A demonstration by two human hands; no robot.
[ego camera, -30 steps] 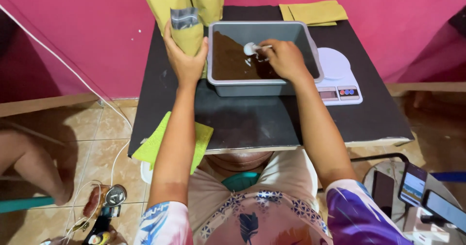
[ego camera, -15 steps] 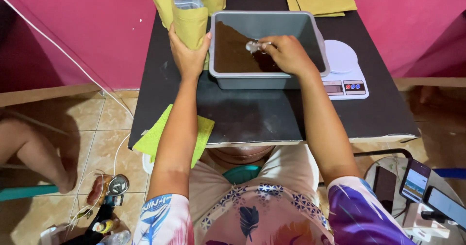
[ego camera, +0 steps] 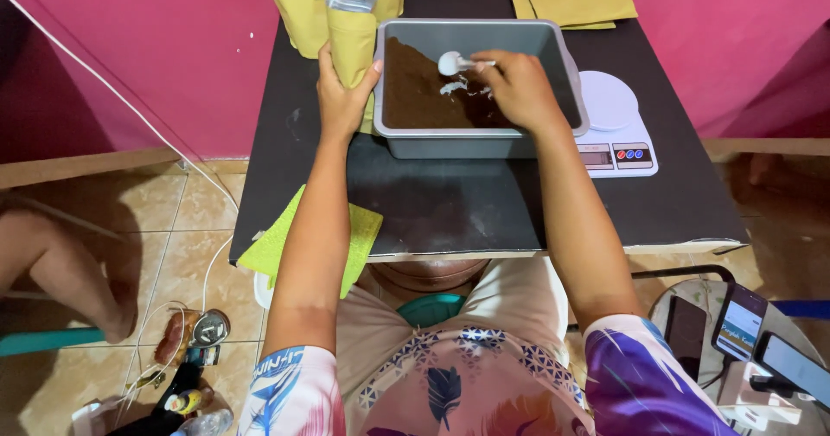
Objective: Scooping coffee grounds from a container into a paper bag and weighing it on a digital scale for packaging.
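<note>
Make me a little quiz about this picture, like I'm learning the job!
1. True or false: the left hand holds a yellow pouch upright beside the grey tub.
2. What does the right hand hold? A) a white scoop B) a knife C) a phone
3. Fill in: the white scale stands on the black table to the ____ of the tub.

Key
1. True.
2. A: the white scoop hangs over the brown powder in the tub.
3. Right.
</note>
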